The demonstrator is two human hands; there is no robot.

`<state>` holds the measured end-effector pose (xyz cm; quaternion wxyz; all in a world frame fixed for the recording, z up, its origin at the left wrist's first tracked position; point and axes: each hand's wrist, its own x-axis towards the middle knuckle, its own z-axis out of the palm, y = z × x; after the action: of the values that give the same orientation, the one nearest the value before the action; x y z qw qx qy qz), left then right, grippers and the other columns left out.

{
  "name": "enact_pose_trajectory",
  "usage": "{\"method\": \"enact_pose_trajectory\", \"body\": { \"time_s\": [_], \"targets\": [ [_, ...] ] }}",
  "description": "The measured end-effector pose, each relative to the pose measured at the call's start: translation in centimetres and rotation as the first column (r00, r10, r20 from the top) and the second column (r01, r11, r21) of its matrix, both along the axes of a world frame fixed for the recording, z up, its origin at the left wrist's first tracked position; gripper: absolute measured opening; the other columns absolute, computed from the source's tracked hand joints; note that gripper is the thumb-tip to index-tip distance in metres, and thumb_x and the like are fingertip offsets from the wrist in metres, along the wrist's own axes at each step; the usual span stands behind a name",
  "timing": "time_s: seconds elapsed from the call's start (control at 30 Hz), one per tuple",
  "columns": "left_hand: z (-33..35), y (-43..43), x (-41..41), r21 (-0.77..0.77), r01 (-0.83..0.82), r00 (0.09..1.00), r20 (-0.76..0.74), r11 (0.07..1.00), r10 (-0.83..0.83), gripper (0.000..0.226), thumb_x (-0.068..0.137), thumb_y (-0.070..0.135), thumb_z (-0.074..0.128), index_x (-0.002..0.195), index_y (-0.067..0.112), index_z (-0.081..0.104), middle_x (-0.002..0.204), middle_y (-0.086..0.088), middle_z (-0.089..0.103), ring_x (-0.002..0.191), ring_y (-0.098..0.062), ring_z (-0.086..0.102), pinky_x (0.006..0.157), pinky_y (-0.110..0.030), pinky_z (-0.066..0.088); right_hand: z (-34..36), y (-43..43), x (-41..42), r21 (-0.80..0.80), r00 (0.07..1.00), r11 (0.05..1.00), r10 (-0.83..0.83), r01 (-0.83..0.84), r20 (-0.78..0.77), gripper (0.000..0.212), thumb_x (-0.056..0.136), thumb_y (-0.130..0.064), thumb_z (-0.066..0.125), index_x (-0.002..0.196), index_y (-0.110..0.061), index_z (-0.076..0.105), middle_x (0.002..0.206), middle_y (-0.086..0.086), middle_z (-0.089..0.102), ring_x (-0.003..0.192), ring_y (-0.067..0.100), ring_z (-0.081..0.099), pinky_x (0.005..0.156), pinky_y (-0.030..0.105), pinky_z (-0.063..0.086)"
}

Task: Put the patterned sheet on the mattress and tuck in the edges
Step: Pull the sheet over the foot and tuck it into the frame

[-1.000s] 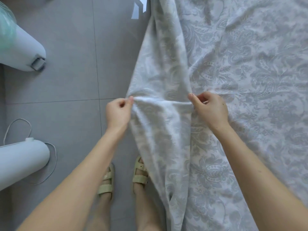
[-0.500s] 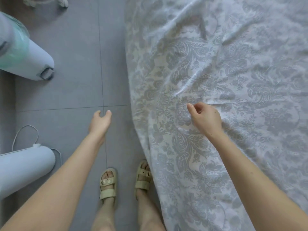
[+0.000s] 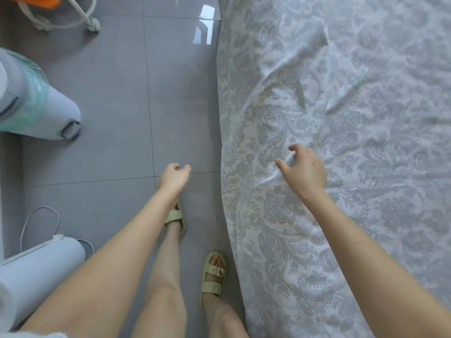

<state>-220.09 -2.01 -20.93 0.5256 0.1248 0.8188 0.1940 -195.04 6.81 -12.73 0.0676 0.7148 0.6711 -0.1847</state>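
Observation:
The patterned sheet (image 3: 341,118), pale grey with a floral damask print, lies spread over the mattress on the right and hangs down its left side toward the floor. It shows several creases and ridges. The mattress itself is hidden under it. My right hand (image 3: 305,172) hovers just above the sheet near the bed's left edge, fingers loosely spread and holding nothing. My left hand (image 3: 174,176) hangs over the floor left of the bed, fingers relaxed and loosely curled, empty.
Grey floor tiles (image 3: 122,93) run along the bed's left side, where my feet stand in pale sandals (image 3: 212,276). A white and green appliance (image 3: 31,103) and a white device with a cord (image 3: 36,269) sit at the left. A wheeled stand (image 3: 92,23) is at top left.
Both hands pinched a raised fold of the sheet a second ago. They have let go, the sheet has dropped flat over the bed's side, and I have stepped forward along the bed.

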Motion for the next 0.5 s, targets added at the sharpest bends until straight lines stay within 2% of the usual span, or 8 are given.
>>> {"method": "enact_pose_trajectory", "body": {
  "time_s": [0.13,0.27,0.33,0.43,0.5],
  "targets": [
    [1.3,4.8,-3.2,0.009,0.049,0.998,0.044,0.999,-0.049,0.051,0.093,0.037,0.049,0.137,0.011,0.043,0.143,-0.007,0.045,0.129,-0.029,0.044,0.105,-0.046,0.04,0.1,4.5,-3.5,-0.113,0.991,0.992,-0.045,0.059,0.123,0.052,0.089,-0.043,0.058,0.133,-0.017,0.045,0.131,0.007,0.051,0.116,0.027,0.05,0.083,0.039,0.045],
    [2.9,10.5,-6.9,0.049,0.085,0.991,0.095,0.995,-0.09,0.05,0.093,0.039,0.049,0.135,0.014,0.044,0.136,-0.009,0.052,0.123,-0.029,0.049,0.104,-0.046,0.041,1.2,9.8,-7.4,-0.108,0.99,0.986,-0.12,0.128,0.072,0.047,0.092,-0.039,0.054,0.133,-0.016,0.045,0.132,0.006,0.051,0.114,0.026,0.052,0.08,0.036,0.045],
    [3.5,13.7,-8.5,0.075,0.087,0.992,0.083,0.993,-0.093,0.047,0.093,0.04,0.048,0.133,0.014,0.047,0.131,-0.01,0.055,0.115,-0.029,0.055,0.101,-0.044,0.044,1.7,12.4,-9.1,-0.078,0.99,0.988,-0.13,0.134,0.051,0.047,0.092,-0.04,0.053,0.133,-0.017,0.045,0.131,0.007,0.051,0.115,0.027,0.052,0.081,0.038,0.047],
    [4.9,20.0,-10.7,0.146,0.06,0.994,0.084,0.988,-0.073,0.043,0.094,0.039,0.046,0.128,0.012,0.051,0.126,-0.01,0.057,0.093,-0.025,0.056,0.081,-0.033,0.048,2.7,17.5,-11.5,-0.043,0.987,0.986,-0.159,0.16,0.015,0.048,0.092,-0.042,0.052,0.133,-0.017,0.045,0.131,0.007,0.051,0.116,0.028,0.052,0.085,0.043,0.049],
    [5.6,24.4,-12.1,0.182,0.047,0.993,0.094,0.982,-0.065,0.041,0.095,0.039,0.046,0.124,0.013,0.054,0.125,-0.009,0.058,0.1,-0.026,0.057,0.076,-0.031,0.047,3.1,21.4,-12.9,-0.016,0.985,0.985,-0.173,0.173,-0.011,0.049,0.093,-0.042,0.051,0.134,-0.016,0.044,0.132,0.007,0.051,0.118,0.027,0.051,0.085,0.042,0.049]
  ]
}}
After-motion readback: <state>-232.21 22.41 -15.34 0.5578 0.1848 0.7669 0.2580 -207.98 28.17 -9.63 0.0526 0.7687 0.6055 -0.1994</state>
